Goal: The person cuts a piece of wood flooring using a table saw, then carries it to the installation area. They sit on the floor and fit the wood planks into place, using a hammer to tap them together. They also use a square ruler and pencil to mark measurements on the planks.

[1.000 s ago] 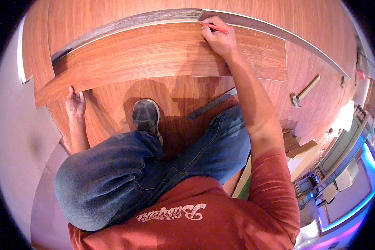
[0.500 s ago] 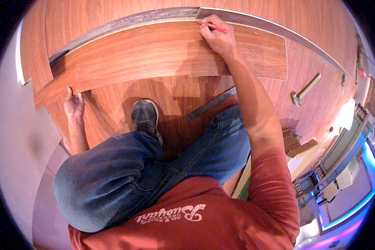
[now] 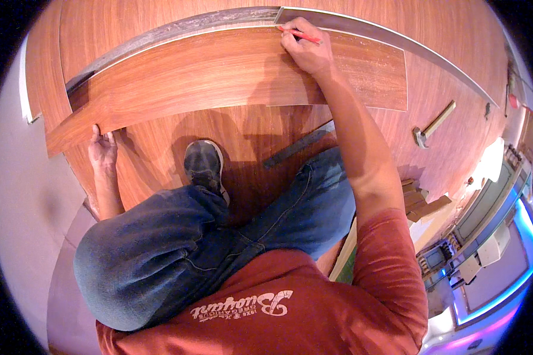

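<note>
A long wood-grain floor plank [image 3: 189,68] lies crosswise in front of me, beside a narrow grey gap [image 3: 177,28] in the laid flooring. My right hand [image 3: 308,50] grips a red pencil [image 3: 305,36], its tip at the plank's far edge, close to the end of a dark strip [image 3: 361,35] that lies along the gap on the right. At the plank's near left edge is my left hand [image 3: 103,149], thumb and fingers pinching the edge from below; part of the fingers is hidden under the board.
A hammer [image 3: 433,124] rests on the floor to the right. Near my shoe [image 3: 204,165] lies a dark flat bar [image 3: 296,149]. Cardboard pieces [image 3: 423,204] sit by my right elbow, and a pale wall [image 3: 12,165] stands at the left.
The view has shifted very slightly. Both hands, the pencil and the plank keep nearly the same places.
</note>
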